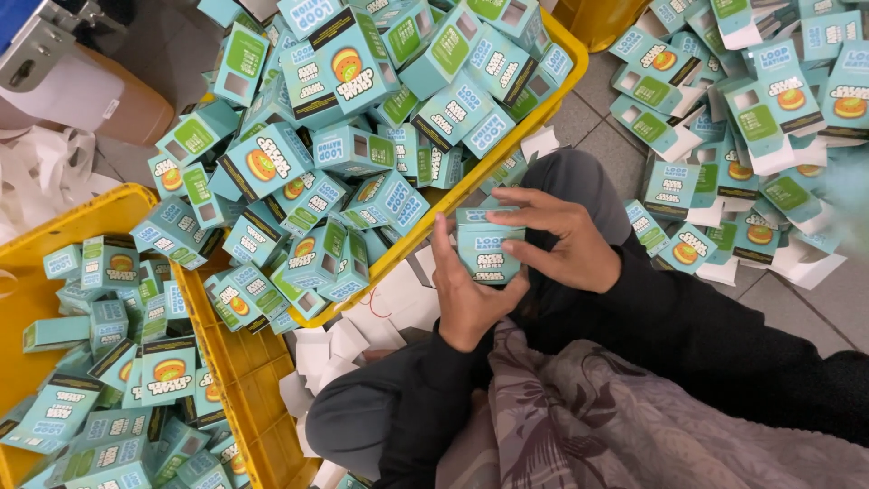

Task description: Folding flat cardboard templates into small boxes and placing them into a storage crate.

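Both hands meet over the person's lap around one small teal carton [487, 243]. The left hand [469, 294] cups it from below, palm up, with the thumb pressed against the carton's left side. The right hand [559, 237] comes over from the right, its fingers [518, 201] curled across the carton's top edge and front face, so the carton is pinched between the two hands and stands roughly upright. Dark long sleeves [425, 398] cover both arms, and a grey patterned cloth [579, 417] lies over the lap below them.

The carton is held just off the near rim of a large yellow crate [568, 54] heaped with matching teal cartons [362, 136], many tipped at angles and spilling toward its lower corner. A second yellow crate [231, 362] sits at the left of the floor, also filled with the same cartons [118, 362]. Between the crates and the lap, white paper scraps [348, 340] lie scattered on the floor. To the right, across the tiled floor [588, 127], flattened teal cartons [724, 136] with white flaps lie in a loose overlapping pile. At the upper left corner, a roll of brown tape [109, 100] sits beside crumpled white paper [41, 177].
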